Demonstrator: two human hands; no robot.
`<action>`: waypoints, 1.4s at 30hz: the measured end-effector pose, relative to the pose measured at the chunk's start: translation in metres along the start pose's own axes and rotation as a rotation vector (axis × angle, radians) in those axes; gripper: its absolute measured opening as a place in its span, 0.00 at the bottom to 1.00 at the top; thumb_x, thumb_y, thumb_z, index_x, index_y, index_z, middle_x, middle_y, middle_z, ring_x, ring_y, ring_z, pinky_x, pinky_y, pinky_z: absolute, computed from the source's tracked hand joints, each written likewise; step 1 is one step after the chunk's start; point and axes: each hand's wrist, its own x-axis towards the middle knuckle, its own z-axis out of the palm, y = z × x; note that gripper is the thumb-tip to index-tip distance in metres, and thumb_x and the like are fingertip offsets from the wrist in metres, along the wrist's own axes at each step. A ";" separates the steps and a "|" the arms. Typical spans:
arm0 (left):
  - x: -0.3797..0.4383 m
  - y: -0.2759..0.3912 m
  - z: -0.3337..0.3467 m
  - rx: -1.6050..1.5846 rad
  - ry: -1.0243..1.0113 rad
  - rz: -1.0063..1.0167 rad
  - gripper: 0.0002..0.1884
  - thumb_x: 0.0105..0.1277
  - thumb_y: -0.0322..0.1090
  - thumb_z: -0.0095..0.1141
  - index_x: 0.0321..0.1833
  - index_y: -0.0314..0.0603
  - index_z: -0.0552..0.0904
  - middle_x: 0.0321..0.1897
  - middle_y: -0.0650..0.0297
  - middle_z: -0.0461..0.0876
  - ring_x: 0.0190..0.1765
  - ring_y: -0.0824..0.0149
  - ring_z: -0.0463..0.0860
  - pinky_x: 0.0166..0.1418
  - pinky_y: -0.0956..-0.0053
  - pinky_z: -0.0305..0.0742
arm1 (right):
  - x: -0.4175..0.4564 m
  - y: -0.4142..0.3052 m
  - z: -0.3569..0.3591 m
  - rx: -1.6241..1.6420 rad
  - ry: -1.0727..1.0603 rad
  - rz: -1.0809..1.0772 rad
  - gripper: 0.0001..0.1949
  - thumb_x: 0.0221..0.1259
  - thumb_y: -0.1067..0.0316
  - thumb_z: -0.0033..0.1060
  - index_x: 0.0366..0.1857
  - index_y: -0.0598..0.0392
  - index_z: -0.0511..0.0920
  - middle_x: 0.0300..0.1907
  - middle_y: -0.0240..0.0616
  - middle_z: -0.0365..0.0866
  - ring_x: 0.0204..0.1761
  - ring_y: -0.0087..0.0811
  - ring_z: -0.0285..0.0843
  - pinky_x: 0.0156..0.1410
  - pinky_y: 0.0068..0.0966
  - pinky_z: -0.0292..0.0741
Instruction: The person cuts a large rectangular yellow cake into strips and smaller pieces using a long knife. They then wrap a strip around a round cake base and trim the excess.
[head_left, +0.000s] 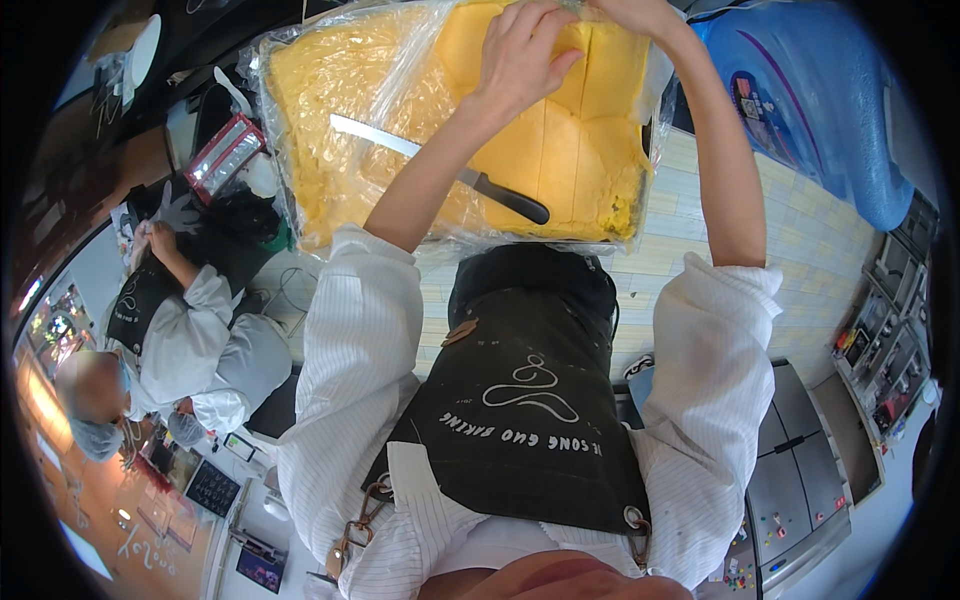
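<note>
A wide slab of yellow sponge cake (555, 150) lies in front of me, with clear plastic film (397, 67) over its left part. Straight lines run along its bare right part. My left hand (529, 52) is over the upper part of the slab, thumb apart from the bent fingers and nothing visible between them. Cut off by the top edge, my right hand (630, 11) is near the slab's far right corner; its fingertips are mostly hidden. A long knife (510, 199) with a black handle lies across film and cake, partly behind my left forearm.
A large blue plastic container (810, 105) stands at the right. At the left are a red-edged clear pouch (225, 156) and a co-worker (187, 322) in a dark apron, hands together. Pale plank flooring (787, 202) shows below; a metal refrigerator (799, 465) stands lower right.
</note>
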 end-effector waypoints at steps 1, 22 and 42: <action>0.000 0.001 -0.001 -0.001 -0.003 -0.001 0.28 0.47 0.26 0.70 0.54 0.40 0.78 0.49 0.52 0.77 0.55 0.47 0.76 0.60 0.56 0.72 | 0.000 -0.002 0.001 0.001 0.010 -0.004 0.12 0.54 0.65 0.56 0.36 0.59 0.86 0.35 0.50 0.88 0.41 0.44 0.88 0.49 0.36 0.81; -0.009 -0.002 0.001 0.050 -0.049 -0.002 0.20 0.48 0.24 0.67 0.46 0.43 0.81 0.44 0.57 0.79 0.50 0.49 0.76 0.53 0.58 0.73 | -0.020 -0.029 -0.001 -0.061 0.139 -0.082 0.12 0.61 0.62 0.59 0.33 0.61 0.85 0.32 0.53 0.86 0.38 0.50 0.86 0.44 0.43 0.79; -0.020 -0.010 0.007 -0.018 -0.081 0.042 0.18 0.44 0.21 0.64 0.41 0.44 0.84 0.41 0.58 0.85 0.50 0.51 0.80 0.54 0.61 0.77 | -0.034 -0.048 -0.006 -0.068 0.175 -0.108 0.13 0.61 0.62 0.58 0.35 0.62 0.85 0.35 0.54 0.86 0.41 0.52 0.86 0.49 0.44 0.80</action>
